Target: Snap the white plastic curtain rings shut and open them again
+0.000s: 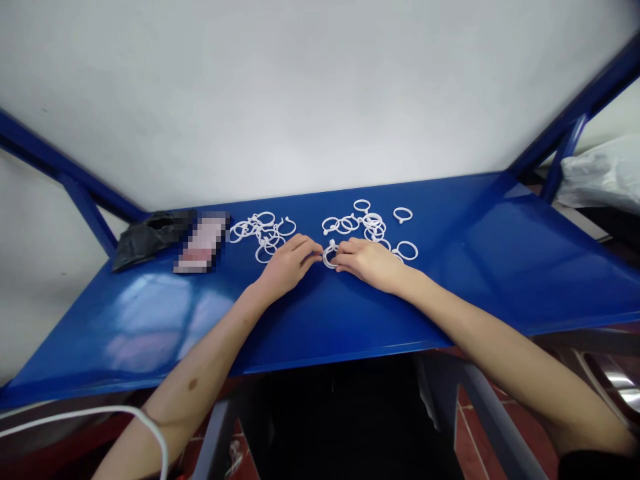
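Between my two hands, a few white curtain rings (pixel 327 261) are bunched together just over the blue table, a small knob showing at the top. My right hand (pixel 369 262) pinches them from the right, its fingertips partly covering them. From the other side, my left hand (pixel 290 267) has thumb and fingers closed at the rings' left edge. Beyond the left hand lies a loose heap of similar rings (pixel 267 235). More rings (pixel 373 223) are scattered behind the right hand, some partly hidden by it.
A black pouch (pixel 145 239) and a blurred-out flat phone-like object (pixel 203 243) lie at the table's left. Blue frame bars (pixel 87 207) rise at both sides before a pale wall (pixel 320 100). A white cable (pixel 100 410) crosses my left forearm. Clear plastic wrapping (pixel 603 175) is at far right.
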`<state>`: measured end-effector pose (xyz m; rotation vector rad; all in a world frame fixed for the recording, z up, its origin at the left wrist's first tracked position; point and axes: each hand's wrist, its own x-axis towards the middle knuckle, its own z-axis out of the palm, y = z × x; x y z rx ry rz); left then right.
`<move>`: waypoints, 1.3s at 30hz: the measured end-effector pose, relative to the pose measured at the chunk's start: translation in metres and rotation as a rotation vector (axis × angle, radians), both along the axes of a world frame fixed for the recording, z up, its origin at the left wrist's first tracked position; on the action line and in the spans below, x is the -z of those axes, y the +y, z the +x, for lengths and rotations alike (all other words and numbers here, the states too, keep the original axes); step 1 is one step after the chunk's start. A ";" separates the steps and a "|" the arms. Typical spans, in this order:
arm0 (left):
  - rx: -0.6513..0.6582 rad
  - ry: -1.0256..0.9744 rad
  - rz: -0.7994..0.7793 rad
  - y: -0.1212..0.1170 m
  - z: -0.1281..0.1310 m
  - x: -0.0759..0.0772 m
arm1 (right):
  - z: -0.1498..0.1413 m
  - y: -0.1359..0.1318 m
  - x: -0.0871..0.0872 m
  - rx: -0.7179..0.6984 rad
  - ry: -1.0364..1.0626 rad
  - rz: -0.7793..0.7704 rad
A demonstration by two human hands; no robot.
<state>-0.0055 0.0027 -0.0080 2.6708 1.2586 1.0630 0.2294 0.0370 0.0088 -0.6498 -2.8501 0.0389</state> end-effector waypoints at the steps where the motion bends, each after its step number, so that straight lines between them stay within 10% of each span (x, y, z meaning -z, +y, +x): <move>1: -0.003 0.005 -0.020 0.000 0.000 0.000 | -0.001 -0.001 0.000 -0.003 -0.006 0.010; 31: -0.095 0.093 -0.224 -0.004 0.007 -0.002 | 0.005 -0.002 -0.011 -0.017 0.046 -0.113; 39: -0.068 0.115 -0.239 -0.005 0.007 -0.002 | 0.001 -0.006 -0.008 0.003 -0.046 0.070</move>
